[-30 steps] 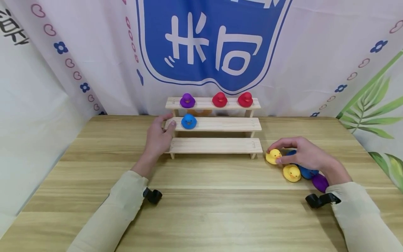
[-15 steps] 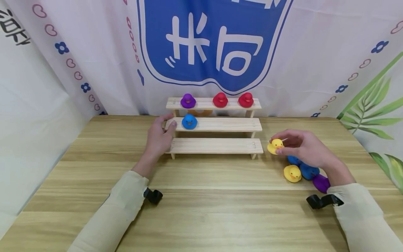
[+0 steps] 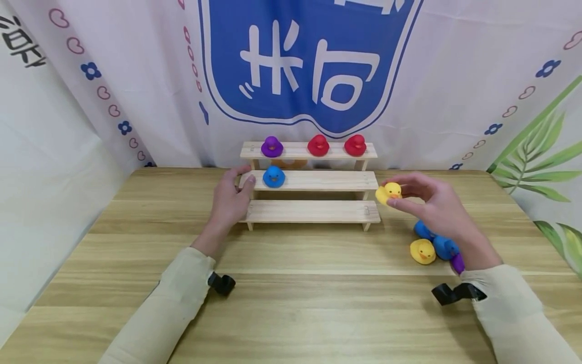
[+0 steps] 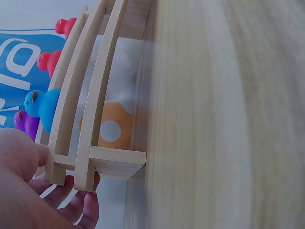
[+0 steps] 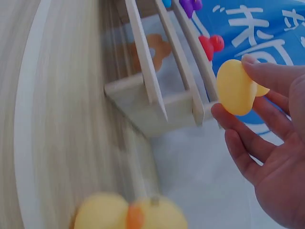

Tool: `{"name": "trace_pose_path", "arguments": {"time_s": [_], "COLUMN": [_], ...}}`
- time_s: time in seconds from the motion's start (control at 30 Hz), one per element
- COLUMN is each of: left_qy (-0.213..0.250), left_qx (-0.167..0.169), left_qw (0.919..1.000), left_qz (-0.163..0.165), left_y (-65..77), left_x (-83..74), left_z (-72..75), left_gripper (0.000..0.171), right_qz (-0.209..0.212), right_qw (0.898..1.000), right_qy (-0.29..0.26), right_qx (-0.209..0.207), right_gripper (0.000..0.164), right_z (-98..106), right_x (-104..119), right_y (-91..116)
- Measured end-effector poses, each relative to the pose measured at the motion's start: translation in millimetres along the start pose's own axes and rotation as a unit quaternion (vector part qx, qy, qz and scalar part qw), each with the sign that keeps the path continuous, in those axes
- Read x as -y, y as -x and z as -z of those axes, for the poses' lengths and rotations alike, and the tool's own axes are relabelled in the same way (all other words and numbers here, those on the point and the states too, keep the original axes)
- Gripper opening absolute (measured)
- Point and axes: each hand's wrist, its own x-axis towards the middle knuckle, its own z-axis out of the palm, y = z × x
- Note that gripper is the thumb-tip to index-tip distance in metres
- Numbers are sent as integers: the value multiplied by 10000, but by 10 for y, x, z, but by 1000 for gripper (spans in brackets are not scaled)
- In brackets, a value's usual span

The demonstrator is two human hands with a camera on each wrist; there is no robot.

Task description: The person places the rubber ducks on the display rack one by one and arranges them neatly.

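Observation:
Between thumb and fingers my right hand point(image 3: 434, 205) pinches a yellow rubber duck point(image 3: 389, 193), held up off the table just right of the middle step of a three-step wooden display rack point(image 3: 313, 211). In the right wrist view the duck's rounded yellow underside point(image 5: 236, 88) faces the camera. My left hand point(image 3: 231, 196) grips the rack's left end, its thumb by the middle step and its fingers curled at the step ends point(image 4: 85, 183). A blue duck point(image 3: 274, 177) sits at the left of that step. On the top step are a purple duck point(image 3: 272, 147) and two red ducks point(image 3: 318, 145).
Right of the rack, a second yellow duck point(image 3: 423, 252), blue ducks point(image 3: 446, 247) and a purple duck point(image 3: 457, 263), partly hidden by the right wrist, lie clustered on the wooden table point(image 3: 291, 313). Behind the rack hangs a printed white curtain point(image 3: 159, 91).
My right hand has lifted the yellow duck from beside the cluster, raising it away from me and slightly left toward the rack. My left hand stays at the rack's end.

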Motion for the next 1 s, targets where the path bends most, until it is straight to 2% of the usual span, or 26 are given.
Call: {"name": "trace_pose_path", "arguments": {"time_s": [0.27,0.73,1.0], "left_qy": [29,-86,-70], "left_qx": [6,-28,-35], "left_qw": [10000,10000,10000], "left_qz": [12,-39,-25], "left_y": [10,-5,2], "left_x": [-7,15,9], "left_z": [-11,-10,-7], "left_gripper": [48,48,48], "right_qz": [214,74,-101], "right_qw": [9991,9972,9975], "right_qy": [-349,-736,-636], "right_qx": [89,130,276], "right_gripper": [38,43,45], "right_z": [-189,-592,-762], "right_x": [131,312,374], "right_y": [-154,-451,-581]}}
